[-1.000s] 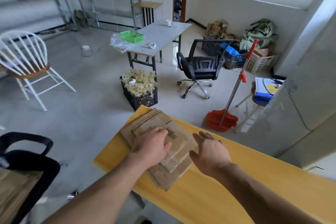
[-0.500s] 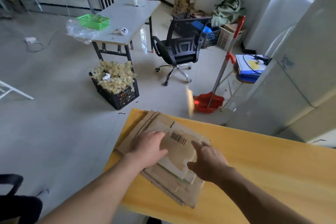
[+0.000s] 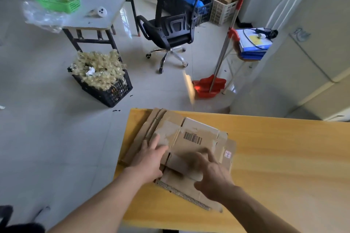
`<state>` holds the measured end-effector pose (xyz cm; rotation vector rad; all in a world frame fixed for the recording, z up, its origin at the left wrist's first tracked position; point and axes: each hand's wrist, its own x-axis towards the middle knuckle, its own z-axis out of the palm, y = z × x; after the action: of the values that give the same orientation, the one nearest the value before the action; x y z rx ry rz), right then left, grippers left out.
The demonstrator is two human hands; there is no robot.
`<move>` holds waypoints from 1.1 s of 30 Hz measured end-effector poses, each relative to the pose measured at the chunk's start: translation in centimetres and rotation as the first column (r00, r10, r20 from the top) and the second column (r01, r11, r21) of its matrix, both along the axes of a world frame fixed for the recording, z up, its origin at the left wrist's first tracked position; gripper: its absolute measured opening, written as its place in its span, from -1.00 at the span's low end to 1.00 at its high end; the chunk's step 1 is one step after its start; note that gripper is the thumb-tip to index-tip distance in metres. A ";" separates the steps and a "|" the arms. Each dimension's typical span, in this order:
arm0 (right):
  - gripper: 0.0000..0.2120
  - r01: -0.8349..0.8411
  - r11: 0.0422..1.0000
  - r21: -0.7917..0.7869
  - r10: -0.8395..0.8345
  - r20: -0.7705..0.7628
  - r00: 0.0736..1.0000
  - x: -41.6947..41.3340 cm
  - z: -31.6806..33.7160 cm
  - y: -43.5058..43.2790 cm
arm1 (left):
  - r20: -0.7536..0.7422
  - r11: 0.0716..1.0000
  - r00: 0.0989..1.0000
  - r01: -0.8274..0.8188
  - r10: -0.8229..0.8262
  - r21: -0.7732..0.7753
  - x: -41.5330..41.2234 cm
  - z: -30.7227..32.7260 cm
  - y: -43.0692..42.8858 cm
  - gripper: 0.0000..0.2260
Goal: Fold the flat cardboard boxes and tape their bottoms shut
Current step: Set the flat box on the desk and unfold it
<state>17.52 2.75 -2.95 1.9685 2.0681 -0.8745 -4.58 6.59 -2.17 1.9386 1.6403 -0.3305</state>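
Stack of flat cardboard boxes lies on the yellow worktop, at its far-left corner, sheets fanned unevenly so lower edges stick out on the left and near sides. Top box is flat, brown, with a barcode label facing up; a small white sticker shows on a sheet below it, at the right edge. Corrugated edge of the bottom sheet faces the near side. Left hand: palm down on the left part of the stack, fingers straight and spread, tips resting on the left flap of the top box. Right hand: over the near-right part of the top box, just right of the left hand and apart from it; fingers are motion-blurred, so cannot tell whether they grip the cardboard or only touch it. Both forearms enter from the near edge. On the floor beyond the worktop: a black crate heaped with pale yellow material at far left, a black office chair farther off, a red dustpan to the right.
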 end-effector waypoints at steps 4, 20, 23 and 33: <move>-0.22 0.044 0.998 0.041 -0.042 -0.037 0.998 -0.6 -0.4 -0.4 | 0.004 0.995 0.999 0.032 -0.033 0.096 0.1 -0.5 -0.4 -0.44; -0.64 0.463 0.822 0.331 -0.292 -0.453 0.842 5.1 9.3 3.2 | 0.376 0.922 0.917 -0.252 0.132 0.292 4.1 9.1 1.7 -0.46; -0.69 0.516 0.804 0.297 -0.347 -0.470 0.812 7.0 11.9 3.8 | 0.315 0.901 0.932 -0.285 0.180 0.328 5.9 11.3 2.1 -0.71; -0.38 0.669 0.732 0.126 -0.539 -0.495 0.682 14.3 12.4 -0.1 | 0.071 0.950 0.977 -0.211 0.200 0.230 14.0 11.5 0.0 -0.77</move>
<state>31.81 2.62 9.47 2.9779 1.7953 -1.2693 9.46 6.54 9.30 1.9025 1.9031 -0.0060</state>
